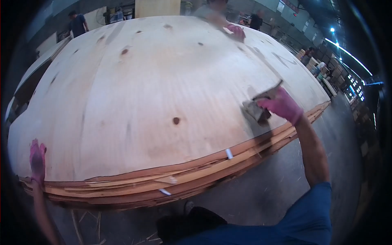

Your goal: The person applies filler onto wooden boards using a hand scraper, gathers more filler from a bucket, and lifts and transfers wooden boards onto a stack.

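A wide, pale wood veneer sheet (pixel 143 81) with dark knots lies on top of a stack of sheets in front of me. My left hand (pixel 37 159), in a pink glove, rests flat near the sheet's left front corner with its fingers stretched out. Over the right part of the sheet, my right hand (pixel 283 105), also in a pink glove, is closed round a scraper-like tool (pixel 256 111) with a greyish, smeared surface. A thin dark edge sticks up past the fingers. Blur hides the tool's exact shape and whether it touches the wood.
Across the sheet, a co-worker's pink-gloved hand (pixel 237 32) is at the far edge. Ragged layered edges of the stack (pixel 196 169) face me, with small white strips on them. Another person (pixel 77 23) stands at the back left. Scraps litter the grey floor (pixel 281 175).
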A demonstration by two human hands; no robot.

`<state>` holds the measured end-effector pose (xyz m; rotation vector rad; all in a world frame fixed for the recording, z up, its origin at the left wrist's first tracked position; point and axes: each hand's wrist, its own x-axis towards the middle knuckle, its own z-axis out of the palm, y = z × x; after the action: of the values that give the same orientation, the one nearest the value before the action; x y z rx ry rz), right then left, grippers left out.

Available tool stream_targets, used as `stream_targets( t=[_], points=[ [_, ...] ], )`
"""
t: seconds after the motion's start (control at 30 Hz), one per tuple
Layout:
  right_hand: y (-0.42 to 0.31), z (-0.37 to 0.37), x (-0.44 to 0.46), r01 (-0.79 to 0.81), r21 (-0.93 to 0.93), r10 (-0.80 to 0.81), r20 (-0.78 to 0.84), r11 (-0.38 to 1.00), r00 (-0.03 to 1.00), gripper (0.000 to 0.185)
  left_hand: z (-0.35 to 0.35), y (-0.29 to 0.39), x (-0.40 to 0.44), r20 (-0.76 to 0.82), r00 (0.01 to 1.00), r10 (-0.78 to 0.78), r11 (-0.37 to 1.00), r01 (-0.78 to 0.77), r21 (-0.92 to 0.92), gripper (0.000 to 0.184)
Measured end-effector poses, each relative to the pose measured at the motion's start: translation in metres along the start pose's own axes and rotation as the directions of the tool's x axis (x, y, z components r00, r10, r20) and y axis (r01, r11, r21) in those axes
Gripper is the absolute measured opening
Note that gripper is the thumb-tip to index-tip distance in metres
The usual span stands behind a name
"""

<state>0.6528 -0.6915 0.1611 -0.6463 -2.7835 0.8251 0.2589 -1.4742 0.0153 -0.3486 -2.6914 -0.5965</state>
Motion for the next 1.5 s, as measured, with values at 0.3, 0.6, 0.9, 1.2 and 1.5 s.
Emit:
stream_targets(
  t=[0.3,0.6,0.9,1.2,1.5],
  points=[
    [-0.148,0.114,0.047,0.191,-0.126,-0.187,0.047,0.973,0.981,0.026,-0.024,0.061,-0.023,0.11,0.952,0.286,0.873,-0.307,0.379,0.053],
    [-0.163,0.107,0.021,0.107,0.498,-0.179,0.098,0.86,0.979,0.028,-0.064,0.038,0.001,0.222,0.907,0.358,0.89,-0.403,0.212,0.057],
    [-0.065,0.014,0.33,0.139,0.888,0.183,-0.24,0.439,0.953,0.024,-0.052,0.001,0.029,0.2,0.979,-0.029,0.988,-0.002,0.153,0.054],
    [0.001,0.036,0.456,-0.101,-0.38,0.067,-0.102,0.919,0.993,0.03,-0.048,0.04,0.026,0.069,0.951,-0.303,0.856,0.303,-0.419,0.059],
    [-0.219,0.188,0.465,0.771,-0.557,-0.86,0.183,0.308,0.476,0.025,-0.052,0.019,0.022,0.086,0.994,0.07,0.961,-0.09,0.263,0.062]
  ],
)
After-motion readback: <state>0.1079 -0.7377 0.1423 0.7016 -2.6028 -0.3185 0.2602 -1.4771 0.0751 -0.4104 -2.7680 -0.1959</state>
